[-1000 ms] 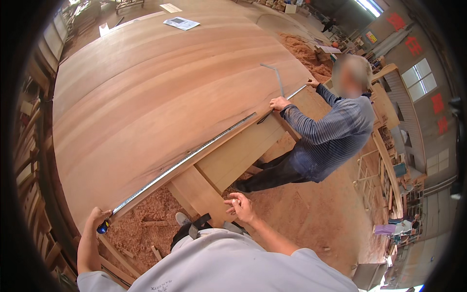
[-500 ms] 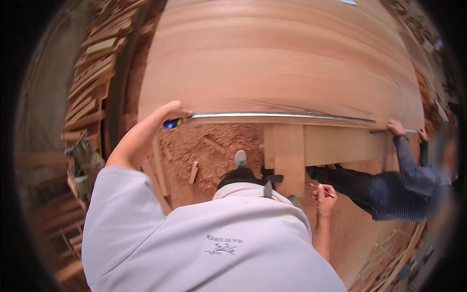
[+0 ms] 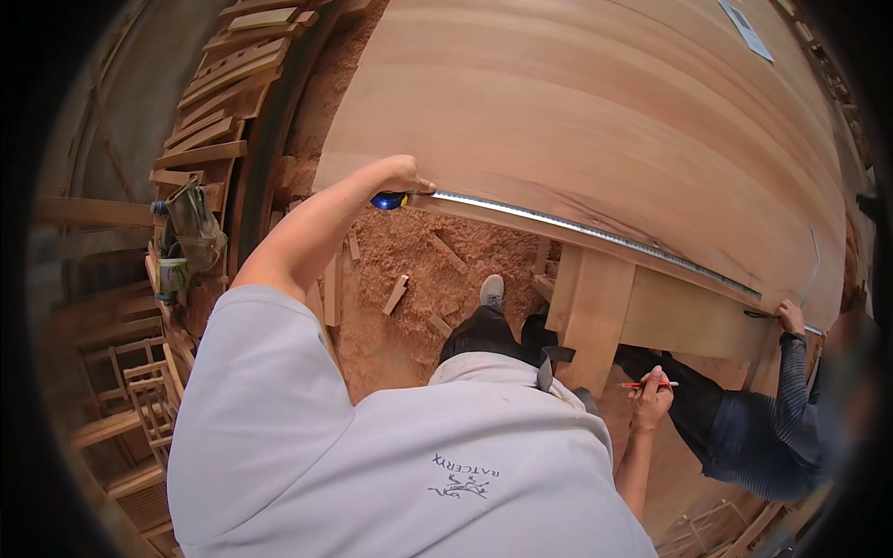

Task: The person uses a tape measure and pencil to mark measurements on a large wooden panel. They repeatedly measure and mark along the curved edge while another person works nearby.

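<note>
A tape measure (image 3: 387, 201) with a blue case is held by my left hand (image 3: 406, 174) at the near edge of a large wooden panel (image 3: 558, 112). One of my fingers rests by the blade where it leaves the case. The silvery blade runs along the panel's edge to the right. A co-worker's hand (image 3: 792, 317) touches the panel edge near the blade's far end. My right hand (image 3: 653, 404) is closed round a red pencil (image 3: 633, 384), low and apart from the panel, in front of wooden supports (image 3: 595, 298).
Stacked wood strips (image 3: 233, 70) line the left side, beside a hanging canvas bag (image 3: 200, 228). Sawdust and a wood offcut (image 3: 396, 295) cover the floor by my shoe (image 3: 492, 291). The co-worker (image 3: 763, 442) stands at the right. A paper sheet (image 3: 747, 33) lies on the panel.
My view has turned, so the panel and tape now slope down to the right. My left hand still grips the tape measure. The pencil in my right hand now lies more level.
</note>
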### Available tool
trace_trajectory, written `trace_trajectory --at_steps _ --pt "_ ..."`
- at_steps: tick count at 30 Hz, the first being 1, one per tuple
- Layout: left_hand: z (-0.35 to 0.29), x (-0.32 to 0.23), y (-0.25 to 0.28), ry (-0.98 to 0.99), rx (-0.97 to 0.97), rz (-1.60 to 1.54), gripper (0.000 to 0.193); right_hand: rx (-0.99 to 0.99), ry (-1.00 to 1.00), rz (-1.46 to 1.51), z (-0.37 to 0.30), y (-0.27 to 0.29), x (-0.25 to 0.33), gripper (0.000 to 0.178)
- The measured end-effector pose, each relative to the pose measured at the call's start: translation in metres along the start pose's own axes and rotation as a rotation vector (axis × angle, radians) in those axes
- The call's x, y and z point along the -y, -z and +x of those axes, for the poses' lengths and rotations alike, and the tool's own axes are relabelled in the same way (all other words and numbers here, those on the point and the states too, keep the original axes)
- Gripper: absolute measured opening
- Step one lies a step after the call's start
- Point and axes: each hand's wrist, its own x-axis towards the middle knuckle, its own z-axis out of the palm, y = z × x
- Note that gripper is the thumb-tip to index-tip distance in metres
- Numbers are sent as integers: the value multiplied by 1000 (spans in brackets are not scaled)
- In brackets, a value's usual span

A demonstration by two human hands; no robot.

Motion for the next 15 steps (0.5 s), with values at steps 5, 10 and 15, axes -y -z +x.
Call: trace_trajectory --at_steps 5,10,15 --pt "5 0 -1 -2 -13 6 71 49 -64 3 13 -3 5 46" --pt "7 4 -1 -8 -3 29 72 77 -5 -10 20 -13 13 46" --pt "9 10 -2 -16 18 20 75 67 20 -53 23 -8 10 44"
